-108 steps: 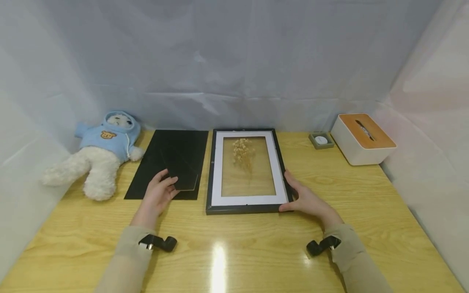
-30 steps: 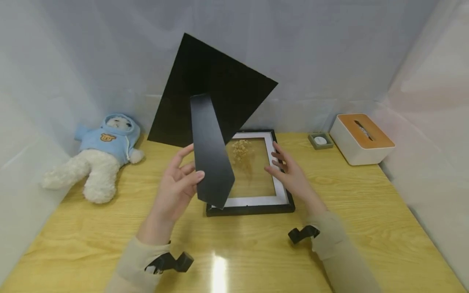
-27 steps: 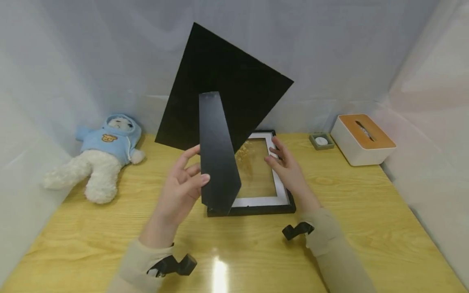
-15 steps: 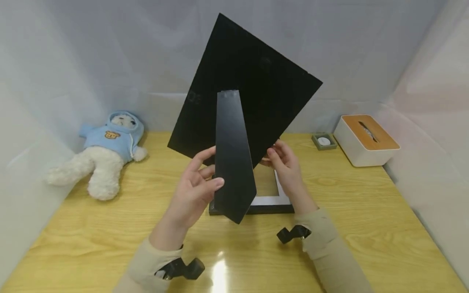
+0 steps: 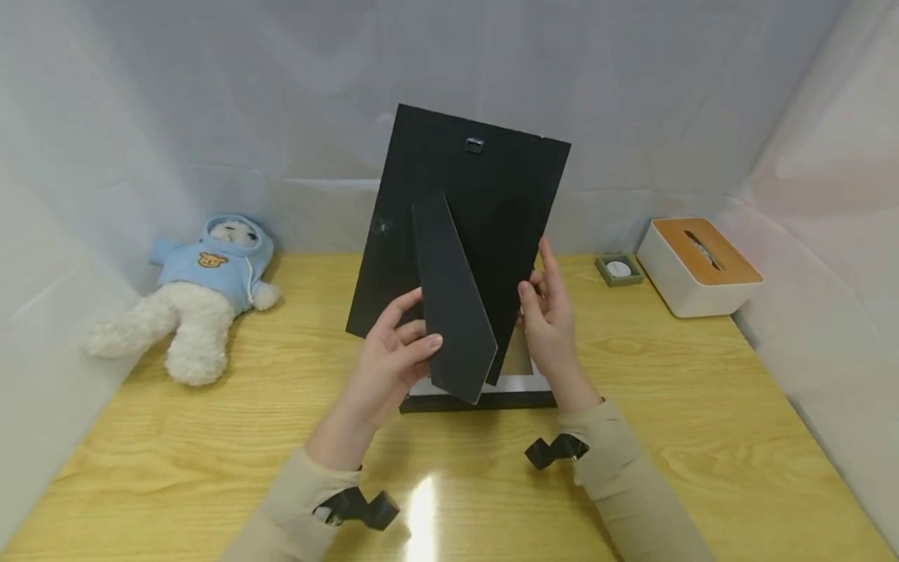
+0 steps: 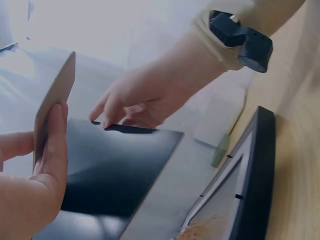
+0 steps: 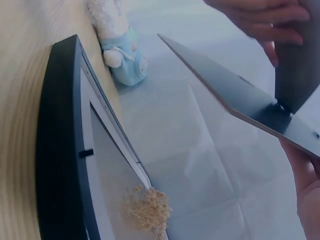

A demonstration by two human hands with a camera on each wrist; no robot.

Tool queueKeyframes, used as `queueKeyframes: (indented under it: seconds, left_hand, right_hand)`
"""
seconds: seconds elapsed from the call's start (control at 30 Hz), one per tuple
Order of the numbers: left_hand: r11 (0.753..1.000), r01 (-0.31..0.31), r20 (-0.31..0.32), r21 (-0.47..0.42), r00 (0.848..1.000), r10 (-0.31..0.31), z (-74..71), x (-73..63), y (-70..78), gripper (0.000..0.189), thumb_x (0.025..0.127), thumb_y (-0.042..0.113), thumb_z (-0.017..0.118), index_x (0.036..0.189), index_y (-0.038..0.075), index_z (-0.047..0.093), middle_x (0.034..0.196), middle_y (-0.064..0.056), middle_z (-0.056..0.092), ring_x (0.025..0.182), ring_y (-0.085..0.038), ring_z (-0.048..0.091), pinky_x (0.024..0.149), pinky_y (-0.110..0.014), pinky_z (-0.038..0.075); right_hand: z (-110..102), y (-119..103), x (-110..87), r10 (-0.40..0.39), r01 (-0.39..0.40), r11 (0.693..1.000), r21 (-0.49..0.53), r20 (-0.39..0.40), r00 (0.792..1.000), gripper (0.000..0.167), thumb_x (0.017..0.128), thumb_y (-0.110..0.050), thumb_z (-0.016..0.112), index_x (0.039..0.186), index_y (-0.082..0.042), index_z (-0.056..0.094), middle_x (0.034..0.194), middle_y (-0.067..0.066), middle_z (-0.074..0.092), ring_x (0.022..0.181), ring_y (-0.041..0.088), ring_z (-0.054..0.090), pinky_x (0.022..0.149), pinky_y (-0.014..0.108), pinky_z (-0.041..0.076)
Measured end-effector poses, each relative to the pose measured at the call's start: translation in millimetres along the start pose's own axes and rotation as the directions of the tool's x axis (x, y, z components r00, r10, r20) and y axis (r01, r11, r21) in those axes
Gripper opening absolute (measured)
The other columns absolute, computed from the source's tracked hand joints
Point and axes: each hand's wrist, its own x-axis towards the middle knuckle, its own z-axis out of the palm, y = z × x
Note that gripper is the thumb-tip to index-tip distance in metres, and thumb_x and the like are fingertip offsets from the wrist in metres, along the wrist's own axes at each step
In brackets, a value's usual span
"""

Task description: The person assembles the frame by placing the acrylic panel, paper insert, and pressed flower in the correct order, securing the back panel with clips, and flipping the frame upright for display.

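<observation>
A black picture-frame backing board (image 5: 506, 187) is held up and tilted over the table, with a small metal hanger (image 5: 474, 145) near its top. My left hand (image 5: 386, 355) pinches its fold-out stand leg (image 5: 453, 304) between thumb and fingers. On the board's right edge, my right hand (image 5: 555, 328) grips with thumb in front and fingers behind. Below lies the black picture frame (image 5: 527, 400) with a white mat, mostly hidden by the board in the head view. Dried flowers (image 7: 150, 207) lie inside the frame in the right wrist view.
A plush toy in a blue hoodie (image 5: 211, 261) lies at the left. Toward the back right stand a small grey tray (image 5: 605, 277) with a white round thing and a white tissue box (image 5: 681, 285) with a wooden lid. Pale sheeting (image 5: 337, 94) closes the back.
My left hand has lifted the board off the table and carried it right over the frame. My right hand has left the frame and taken the board's edge; the board has turned more upright.
</observation>
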Motion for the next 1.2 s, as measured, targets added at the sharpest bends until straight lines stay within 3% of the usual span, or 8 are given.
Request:
queueKeyframes:
  seconds: [0.27,0.5,0.67,0.8,0.9,0.97,1.07,1.2]
  left_hand:
    - [0.995,0.091,-0.054,0.046,0.995,-0.088,4.0,2.0,-13.0,0.068,0.09,-0.01,0.056,0.146,0.018,0.029,0.094,-0.007,0.059,0.074,-0.019,0.065,0.07,-0.034,0.056]
    - [0.99,0.124,-0.03,0.064,0.992,-0.122,0.1,3.1,-13.3,0.071,0.093,-0.004,0.056,0.149,0.024,0.023,0.097,-0.011,0.059,0.078,-0.026,0.067,0.079,-0.04,0.056]
    - [0.971,0.006,-0.101,0.24,0.995,0.019,-13.4,8.3,-4.5,0.063,0.094,-0.002,0.055,0.148,0.019,0.031,0.1,-0.011,0.062,0.082,-0.024,0.067,0.077,-0.036,0.056]
    - [0.87,-0.151,-0.233,0.47,0.929,0.287,-30.2,14.7,1.0,0.053,0.091,-0.008,0.056,0.14,0.009,0.046,0.098,-0.012,0.062,0.085,-0.019,0.06,0.072,-0.028,0.053]
    - [0.784,-0.123,-0.316,0.609,0.869,0.381,-45.3,18.4,3.8,0.048,0.088,-0.007,0.058,0.134,0.006,0.053,0.108,-0.016,0.059,0.091,-0.021,0.053,0.074,-0.027,0.046]
    - [0.78,-0.038,-0.341,0.625,0.885,0.316,-56.0,20.6,3.0,0.052,0.09,-0.002,0.059,0.139,0.01,0.048,0.12,-0.018,0.054,0.096,-0.022,0.051,0.079,-0.03,0.044]
    - [0.828,0.1,-0.315,0.552,0.944,0.095,-67.4,23.3,-2.4,0.061,0.095,0.008,0.056,0.15,0.019,0.032,0.133,-0.02,0.045,0.105,-0.023,0.052,0.09,-0.035,0.044]
    - [0.876,0.218,-0.238,0.429,0.963,-0.123,-73.3,27.1,-15.2,0.069,0.097,0.013,0.054,0.154,0.028,0.018,0.122,-0.023,0.054,0.088,-0.02,0.063,0.08,-0.034,0.053]
  right_hand:
    - [7.6,2.7,-0.6,-0.084,0.062,0.982,-0.179,-0.115,0.99,0.05,0.098,0.006,0.041,0.147,0.003,0.03,0.14,0.02,0.041,0.083,0.013,0.04,0.058,0.018,0.033]
    - [8.7,3.2,-1.0,-0.018,-0.01,0.988,-0.157,-0.176,0.984,0.045,0.098,0.007,0.042,0.142,0.005,0.039,0.144,0.018,0.042,0.1,0.015,0.043,0.067,0.018,0.037]
    - [4.7,-1.1,2.3,0.095,-0.115,0.989,-0.09,-0.197,0.976,0.044,0.099,0.002,0.043,0.143,0.001,0.04,0.136,0.014,0.048,0.095,0.011,0.042,0.071,0.02,0.035]
    - [-1.4,-2.0,6.7,0.169,-0.183,0.982,-0.045,-0.217,0.962,0.044,0.098,0.003,0.044,0.142,0.003,0.04,0.127,0.013,0.05,0.094,0.009,0.041,0.068,0.019,0.033]
    - [-7.1,0.1,10.2,0.184,-0.197,0.98,-0.04,-0.218,0.959,0.044,0.097,0.005,0.044,0.141,0.007,0.04,0.134,0.018,0.048,0.095,0.006,0.042,0.068,0.017,0.034]
    - [-11.3,2.6,12.4,0.186,-0.2,0.979,-0.04,-0.222,0.957,0.044,0.096,0.007,0.043,0.139,0.01,0.04,0.136,0.022,0.046,0.089,0.004,0.043,0.067,0.016,0.034]
    - [-18.1,8.3,14.5,0.215,-0.232,0.972,-0.049,-0.231,0.949,0.044,0.094,0.009,0.042,0.138,0.012,0.039,0.135,0.027,0.046,0.088,0.003,0.043,0.071,0.015,0.035]
    - [-26.4,15.7,16.0,0.34,-0.355,0.935,-0.019,-0.24,0.909,0.045,0.095,0.007,0.041,0.14,0.008,0.04,0.133,0.025,0.047,0.098,0.007,0.044,0.082,0.017,0.037]
